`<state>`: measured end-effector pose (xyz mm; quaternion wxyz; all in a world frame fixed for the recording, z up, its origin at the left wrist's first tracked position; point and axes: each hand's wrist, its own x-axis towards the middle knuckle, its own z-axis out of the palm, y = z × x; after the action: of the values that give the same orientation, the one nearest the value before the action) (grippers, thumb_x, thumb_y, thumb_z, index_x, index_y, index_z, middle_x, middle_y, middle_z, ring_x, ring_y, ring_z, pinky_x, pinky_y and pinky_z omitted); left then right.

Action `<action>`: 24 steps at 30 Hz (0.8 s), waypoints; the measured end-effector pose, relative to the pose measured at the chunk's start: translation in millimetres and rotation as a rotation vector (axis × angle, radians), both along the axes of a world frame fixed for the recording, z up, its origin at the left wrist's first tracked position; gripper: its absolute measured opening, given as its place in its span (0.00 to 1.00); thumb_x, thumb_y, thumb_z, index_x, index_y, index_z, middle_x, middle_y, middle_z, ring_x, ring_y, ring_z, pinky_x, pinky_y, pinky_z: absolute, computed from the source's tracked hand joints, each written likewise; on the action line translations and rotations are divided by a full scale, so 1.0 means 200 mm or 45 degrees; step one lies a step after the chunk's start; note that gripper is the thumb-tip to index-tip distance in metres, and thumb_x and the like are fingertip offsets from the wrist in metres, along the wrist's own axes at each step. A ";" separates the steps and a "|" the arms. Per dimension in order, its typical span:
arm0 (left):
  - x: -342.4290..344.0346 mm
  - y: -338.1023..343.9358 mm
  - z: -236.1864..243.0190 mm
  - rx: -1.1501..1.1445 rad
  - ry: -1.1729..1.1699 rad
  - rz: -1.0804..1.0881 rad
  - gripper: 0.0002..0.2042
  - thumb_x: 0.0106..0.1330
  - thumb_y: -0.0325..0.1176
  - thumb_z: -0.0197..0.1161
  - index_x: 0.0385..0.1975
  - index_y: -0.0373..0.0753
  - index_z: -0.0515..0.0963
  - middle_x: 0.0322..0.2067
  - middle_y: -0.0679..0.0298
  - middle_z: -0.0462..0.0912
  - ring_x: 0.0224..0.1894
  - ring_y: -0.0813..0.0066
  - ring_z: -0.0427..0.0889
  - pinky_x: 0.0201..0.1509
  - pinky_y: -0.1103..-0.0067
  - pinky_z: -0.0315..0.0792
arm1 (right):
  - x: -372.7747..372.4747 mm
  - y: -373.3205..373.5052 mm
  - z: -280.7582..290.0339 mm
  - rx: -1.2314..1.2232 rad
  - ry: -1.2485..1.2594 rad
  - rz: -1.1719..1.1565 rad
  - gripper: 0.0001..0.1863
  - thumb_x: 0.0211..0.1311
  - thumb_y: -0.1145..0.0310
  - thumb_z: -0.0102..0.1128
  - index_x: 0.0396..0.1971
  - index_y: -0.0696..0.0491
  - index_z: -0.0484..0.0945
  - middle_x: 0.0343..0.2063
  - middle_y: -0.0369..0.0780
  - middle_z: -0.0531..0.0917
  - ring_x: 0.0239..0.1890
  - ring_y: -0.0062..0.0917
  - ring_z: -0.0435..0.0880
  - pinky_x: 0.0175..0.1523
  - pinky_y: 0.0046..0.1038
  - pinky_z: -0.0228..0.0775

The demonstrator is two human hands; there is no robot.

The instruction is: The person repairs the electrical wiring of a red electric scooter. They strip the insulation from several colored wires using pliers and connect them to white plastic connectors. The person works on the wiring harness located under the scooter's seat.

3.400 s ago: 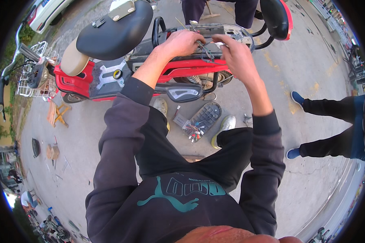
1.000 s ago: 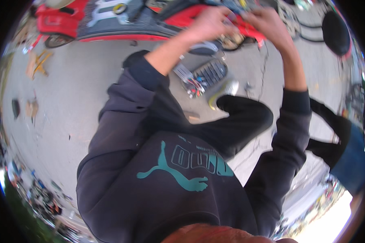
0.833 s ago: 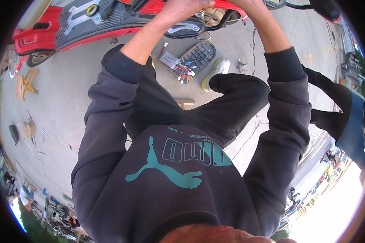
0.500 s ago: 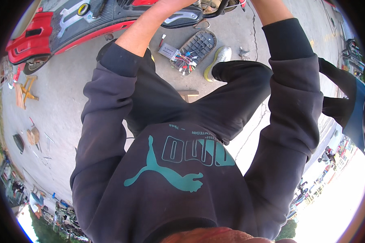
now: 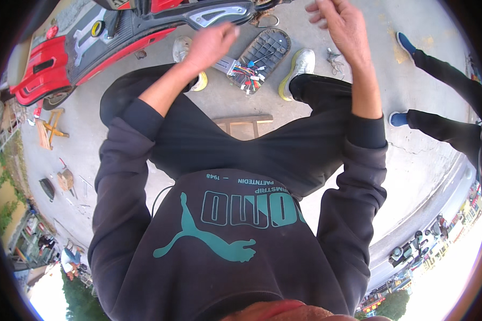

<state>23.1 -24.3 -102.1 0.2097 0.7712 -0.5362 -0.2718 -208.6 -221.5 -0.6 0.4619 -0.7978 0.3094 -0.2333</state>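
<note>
A red electric scooter [image 5: 43,75] with a grey and black footboard [image 5: 144,27] stands at the top left. My left hand [image 5: 211,45] hovers blurred just below the footboard's edge, above a silver controller box [image 5: 226,65] with a bundle of coloured wires [image 5: 246,77]. Whether it holds anything is unclear. My right hand [image 5: 343,24] is raised at the top right, fingers spread and empty. A dark ribbed plastic panel [image 5: 268,48] lies on the concrete between my white shoes [image 5: 302,64].
I sit on a low wooden stool [image 5: 243,124]. Another person's legs in dark trousers and blue shoes [image 5: 404,43] stand at the right. Small metal parts [image 5: 334,59] lie by my right foot. A small wooden stool [image 5: 51,125] and scraps sit at the left.
Both hands have come off the scooter's frame and dropped back toward me. The view has tilted down, so my lap, the stool and the panel on the ground show more.
</note>
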 end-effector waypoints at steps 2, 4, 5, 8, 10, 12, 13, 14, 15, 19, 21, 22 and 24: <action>-0.03 0.16 -0.43 0.165 -0.081 -0.310 0.13 0.70 0.34 0.63 0.52 0.39 0.80 0.39 0.53 0.87 0.40 0.50 0.87 0.47 0.63 0.80 | -0.14 -0.05 -0.05 -0.470 0.799 0.200 0.22 0.72 0.55 0.61 0.51 0.59 0.82 0.39 0.48 0.89 0.40 0.38 0.88 0.46 0.34 0.78; -0.13 0.27 -0.68 0.276 -0.208 -0.471 0.13 0.68 0.34 0.64 0.50 0.41 0.80 0.44 0.55 0.86 0.49 0.53 0.85 0.52 0.60 0.79 | -0.22 -0.04 -0.08 -0.603 1.122 0.347 0.22 0.72 0.55 0.61 0.54 0.57 0.81 0.41 0.51 0.88 0.44 0.45 0.87 0.49 0.38 0.78; -0.18 0.27 -0.76 0.259 -0.197 -0.454 0.12 0.68 0.35 0.64 0.50 0.41 0.80 0.46 0.56 0.85 0.52 0.54 0.84 0.53 0.60 0.78 | -0.22 -0.02 -0.06 -0.521 1.030 0.376 0.22 0.72 0.55 0.61 0.56 0.56 0.80 0.43 0.51 0.88 0.46 0.48 0.86 0.51 0.40 0.78; -0.33 0.22 -0.88 0.310 -0.168 -0.488 0.12 0.69 0.36 0.63 0.49 0.41 0.80 0.50 0.58 0.83 0.58 0.56 0.80 0.55 0.61 0.78 | -0.20 -0.01 -0.01 -0.413 0.736 0.374 0.21 0.72 0.57 0.60 0.58 0.54 0.79 0.45 0.52 0.87 0.48 0.49 0.85 0.53 0.42 0.78; -0.37 0.18 -0.94 0.471 -0.171 -0.567 0.12 0.70 0.37 0.62 0.50 0.41 0.80 0.51 0.59 0.82 0.61 0.57 0.78 0.55 0.61 0.77 | -0.19 -0.03 0.01 -0.499 0.629 0.305 0.21 0.73 0.58 0.60 0.58 0.54 0.79 0.44 0.52 0.87 0.48 0.48 0.85 0.52 0.43 0.78; -0.34 0.17 -1.01 0.387 -0.143 -0.407 0.13 0.73 0.40 0.59 0.49 0.41 0.80 0.45 0.52 0.85 0.51 0.49 0.83 0.50 0.56 0.78 | -0.20 -0.05 0.02 -0.610 0.735 0.258 0.20 0.72 0.58 0.60 0.57 0.54 0.80 0.44 0.52 0.87 0.49 0.48 0.85 0.52 0.43 0.77; -0.33 0.14 -0.99 0.479 -0.118 -0.307 0.13 0.74 0.41 0.58 0.48 0.41 0.80 0.44 0.51 0.86 0.49 0.48 0.84 0.48 0.55 0.78 | -0.20 -0.05 0.02 -0.670 0.788 0.233 0.20 0.72 0.59 0.61 0.57 0.54 0.80 0.44 0.52 0.87 0.49 0.48 0.85 0.52 0.44 0.77; -0.33 0.14 -0.97 0.571 -0.090 -0.202 0.13 0.75 0.42 0.57 0.48 0.40 0.80 0.42 0.50 0.86 0.47 0.46 0.85 0.47 0.54 0.77 | -0.20 -0.05 0.01 -0.671 0.835 0.249 0.20 0.72 0.59 0.61 0.56 0.54 0.80 0.44 0.52 0.87 0.49 0.48 0.85 0.53 0.44 0.77; -0.29 0.15 -0.93 0.460 -0.106 -0.108 0.14 0.77 0.43 0.54 0.44 0.39 0.80 0.39 0.47 0.86 0.41 0.43 0.85 0.45 0.52 0.76 | -0.19 -0.04 0.01 -0.682 0.859 0.266 0.20 0.71 0.59 0.61 0.56 0.54 0.80 0.44 0.52 0.87 0.50 0.49 0.84 0.54 0.45 0.77; -0.19 0.13 -0.61 0.255 -0.099 -0.112 0.14 0.76 0.41 0.53 0.41 0.38 0.81 0.32 0.51 0.87 0.37 0.46 0.86 0.43 0.55 0.77 | -0.10 0.01 0.05 -0.642 0.757 0.388 0.20 0.70 0.60 0.62 0.57 0.55 0.80 0.44 0.52 0.86 0.50 0.50 0.84 0.56 0.45 0.76; -0.21 0.08 -0.32 0.300 0.018 0.099 0.15 0.78 0.40 0.53 0.41 0.36 0.81 0.30 0.54 0.88 0.34 0.56 0.88 0.42 0.62 0.79 | -0.03 0.04 0.07 -0.599 0.742 0.505 0.20 0.71 0.60 0.62 0.56 0.56 0.80 0.44 0.53 0.86 0.50 0.49 0.84 0.55 0.44 0.77; -0.23 0.08 -0.19 0.311 0.083 0.200 0.15 0.79 0.40 0.53 0.41 0.34 0.81 0.29 0.56 0.88 0.32 0.61 0.88 0.41 0.66 0.79 | -0.01 0.06 0.08 -0.583 0.743 0.560 0.20 0.71 0.60 0.62 0.56 0.57 0.80 0.45 0.53 0.86 0.50 0.48 0.85 0.55 0.43 0.77; -0.27 0.12 0.06 0.143 0.250 0.302 0.17 0.80 0.40 0.53 0.39 0.31 0.80 0.27 0.59 0.87 0.29 0.70 0.87 0.38 0.71 0.79 | 0.03 0.07 0.04 -0.394 0.547 0.748 0.20 0.74 0.58 0.59 0.56 0.58 0.80 0.45 0.51 0.87 0.49 0.43 0.86 0.56 0.39 0.77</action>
<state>-31.2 -0.7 -90.8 0.2482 0.8094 -0.4023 -0.3486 -203.0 -207.8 6.7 0.3078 -0.9433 0.1188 0.0371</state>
